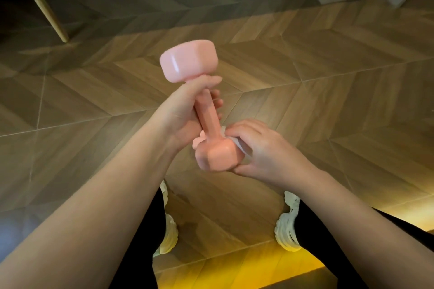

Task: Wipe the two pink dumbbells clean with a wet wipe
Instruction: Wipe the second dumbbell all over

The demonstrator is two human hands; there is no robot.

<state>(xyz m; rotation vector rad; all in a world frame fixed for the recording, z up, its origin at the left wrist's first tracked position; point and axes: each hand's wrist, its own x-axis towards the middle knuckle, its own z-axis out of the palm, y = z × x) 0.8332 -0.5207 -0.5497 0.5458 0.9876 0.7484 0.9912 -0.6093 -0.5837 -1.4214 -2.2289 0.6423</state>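
White chunky shoes (288, 225) on the herringbone wood floor (328, 101); above that floor tilts a glossy pink dumbbell (207, 112), left hand (180, 112) grip clamped round its handle, right hand (260, 148) grip clamped on a white wet wipe (243, 149) against its lower head.

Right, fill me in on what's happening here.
A person holds one glossy pink dumbbell up over the wooden herringbone floor. The left hand grips its handle, tilting it so one head points up and away. The right hand cups the nearer head, its fingers pressing a white wet wipe against it. The second dumbbell is not in view.
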